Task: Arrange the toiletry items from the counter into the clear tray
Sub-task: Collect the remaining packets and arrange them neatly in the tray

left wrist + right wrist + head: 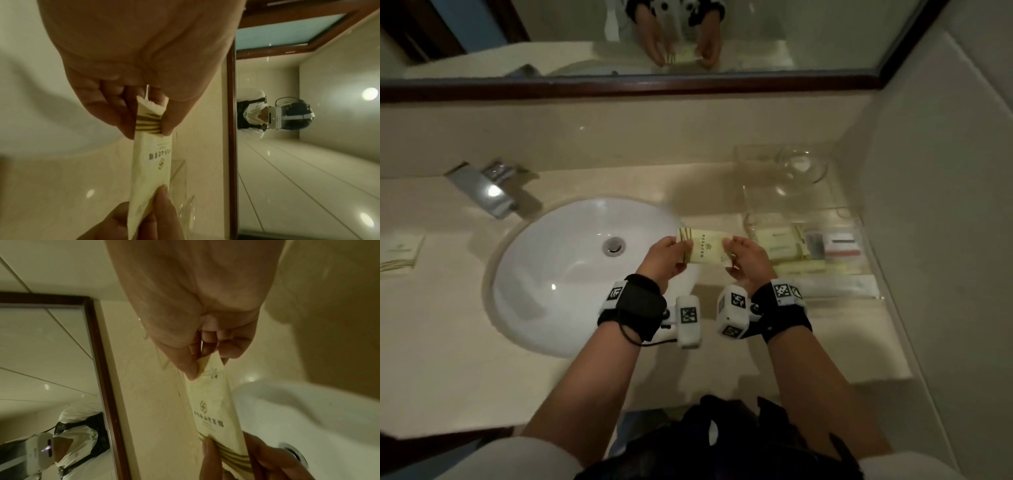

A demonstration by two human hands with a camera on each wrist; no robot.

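Observation:
Both hands hold a pale yellow toiletry packet [705, 251] with green stripes, stretched flat between them above the sink's right rim. My left hand [677, 254] pinches its striped end [148, 123]. My right hand [730, 247] pinches the opposite plain end [205, 369]. The clear tray [859, 219] sits on the counter to the right. It holds several pale yellow packets [779, 241], a dark item [814, 244] and a red-and-white box [841, 246].
A white sink basin [571, 274] with a chrome drain [614, 246] lies left of the hands, a chrome faucet [486, 192] behind it. An upturned glass [803, 168] stands at the tray's back. A long wrapped item [835, 286] lies before the tray. Folded packets [400, 251] rest far left.

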